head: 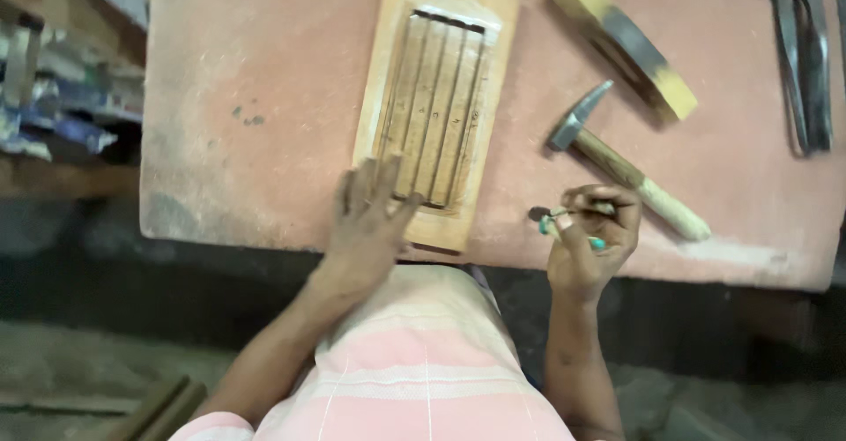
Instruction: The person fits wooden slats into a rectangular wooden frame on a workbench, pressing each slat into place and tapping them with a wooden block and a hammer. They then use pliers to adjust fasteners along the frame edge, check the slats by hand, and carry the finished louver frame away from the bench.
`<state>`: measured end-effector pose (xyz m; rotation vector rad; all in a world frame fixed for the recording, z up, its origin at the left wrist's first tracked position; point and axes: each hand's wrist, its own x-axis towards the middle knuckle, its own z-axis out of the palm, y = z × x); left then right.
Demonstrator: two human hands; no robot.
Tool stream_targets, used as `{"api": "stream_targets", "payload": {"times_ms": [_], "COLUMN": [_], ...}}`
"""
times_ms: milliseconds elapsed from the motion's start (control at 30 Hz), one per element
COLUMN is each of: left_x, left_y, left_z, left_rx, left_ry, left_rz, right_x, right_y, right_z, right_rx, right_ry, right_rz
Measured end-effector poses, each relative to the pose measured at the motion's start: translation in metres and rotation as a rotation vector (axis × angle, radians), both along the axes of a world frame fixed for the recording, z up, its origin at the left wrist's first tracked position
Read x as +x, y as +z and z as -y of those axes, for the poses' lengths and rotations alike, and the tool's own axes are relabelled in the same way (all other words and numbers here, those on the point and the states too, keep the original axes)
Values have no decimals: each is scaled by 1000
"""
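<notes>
Left hand (370, 221) open, flat, fingers spread on the near end of the wooden mould frame (436, 97), centre of the pink bench (256, 80). Right hand (592, 238) closed around a small teal-handled tool (564, 225), at 4 o'clock from the frame. Hammer (626, 172) lies at 2 o'clock from that hand. Frame looks rigid, fairly light; grip by its long edges.

One head-worn camera looks steeply down from above, fairly close; the worktop (264, 71) stretches beyond the left hand (366, 221) and right hand (590, 238), floor beneath them.
</notes>
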<state>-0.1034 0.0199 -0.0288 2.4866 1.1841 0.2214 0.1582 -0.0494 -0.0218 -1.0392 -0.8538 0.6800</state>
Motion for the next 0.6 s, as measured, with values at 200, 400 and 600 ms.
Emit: {"api": "stream_targets", "payload": {"times_ms": [200,400,600], "left_x": [-71,-96,-110], "left_y": [16,3,-16], "left_z": [-15,14,35], "left_rx": [73,27,82], "left_ry": [215,229,125], "left_rz": [-93,174,264], "right_x": [-24,-34,-81], "right_y": [3,-4,-2], "right_z": [-18,-39,-79], "right_rx": [-140,-103,30], "right_ry": [21,107,582], "right_rz": [299,1078,-426]}}
